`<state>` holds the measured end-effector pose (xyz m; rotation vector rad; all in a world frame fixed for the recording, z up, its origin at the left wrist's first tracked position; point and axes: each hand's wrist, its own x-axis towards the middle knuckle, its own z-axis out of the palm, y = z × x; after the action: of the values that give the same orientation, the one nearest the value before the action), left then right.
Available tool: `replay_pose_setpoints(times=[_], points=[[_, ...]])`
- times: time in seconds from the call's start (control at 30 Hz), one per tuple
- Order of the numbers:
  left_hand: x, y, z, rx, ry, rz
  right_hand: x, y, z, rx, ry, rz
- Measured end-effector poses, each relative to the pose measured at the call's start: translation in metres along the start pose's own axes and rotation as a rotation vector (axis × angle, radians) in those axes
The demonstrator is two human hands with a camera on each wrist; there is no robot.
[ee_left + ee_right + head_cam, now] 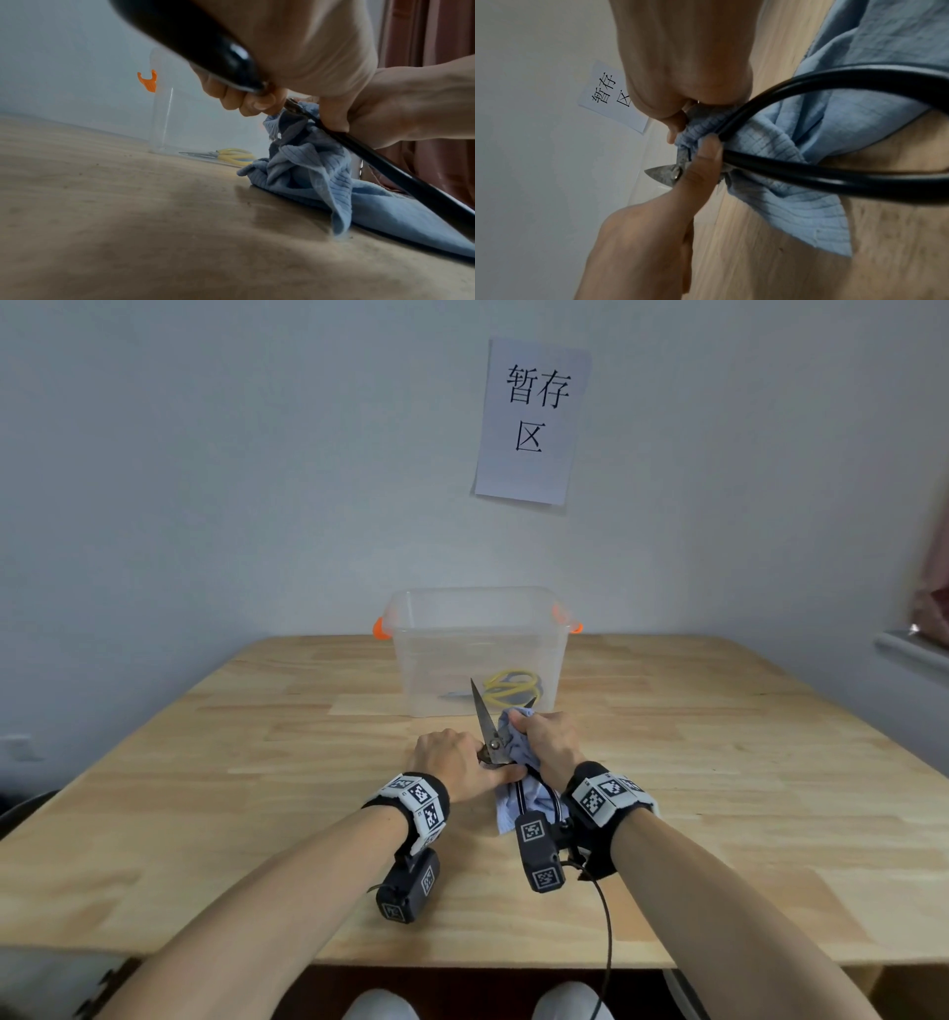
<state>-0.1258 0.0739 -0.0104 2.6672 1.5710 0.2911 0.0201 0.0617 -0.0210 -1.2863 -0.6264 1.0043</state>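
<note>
A large pair of scissors (485, 719) with black loop handles (834, 178) is held over the wooden table (719, 762), blades apart. One bare blade points up and away from me. My left hand (457, 757) grips the scissors by a handle, its thumb (700, 162) lying on the pivot. My right hand (547, 737) grips a light blue ribbed cloth (518, 747) bunched round the other blade, which is hidden inside it. The rest of the cloth (308, 172) trails down onto the table under the handles.
A clear plastic bin (477, 649) with orange latches stands just beyond the hands, with yellow-handled scissors (513, 685) in it. A paper sign (531, 421) hangs on the wall behind. A thin black cable (608, 916) runs from my right wrist over the near table edge.
</note>
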Motion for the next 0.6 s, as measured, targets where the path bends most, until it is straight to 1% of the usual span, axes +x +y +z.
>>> replay_pose_setpoints(times=[0.1, 0.17, 0.3, 0.4, 0.47, 0.53, 0.6], points=[[-0.002, -0.001, 0.002, -0.007, -0.008, -0.003, 0.001, 0.001, -0.001, 0.002, 0.03, -0.018], [-0.002, -0.001, 0.002, -0.037, -0.014, -0.013, 0.004, 0.003, -0.002, 0.012, 0.024, -0.011], [0.003, -0.004, -0.001, -0.094, -0.028, -0.046, 0.004, 0.003, -0.002, 0.063, -0.049, 0.004], [0.008, -0.008, -0.003, -0.124, -0.043, -0.063, 0.006, 0.002, -0.002, 0.057, -0.123, 0.059], [0.009, -0.009, -0.003, -0.112, -0.041, -0.054, 0.008, 0.003, -0.003, 0.006, -0.143, 0.104], [0.01, -0.008, -0.003, -0.096, -0.037, -0.044, 0.007, 0.004, -0.003, -0.023, -0.158, 0.11], [0.011, -0.007, -0.001, -0.071, -0.044, -0.029, 0.006, 0.005, -0.005, -0.044, -0.137, 0.098]])
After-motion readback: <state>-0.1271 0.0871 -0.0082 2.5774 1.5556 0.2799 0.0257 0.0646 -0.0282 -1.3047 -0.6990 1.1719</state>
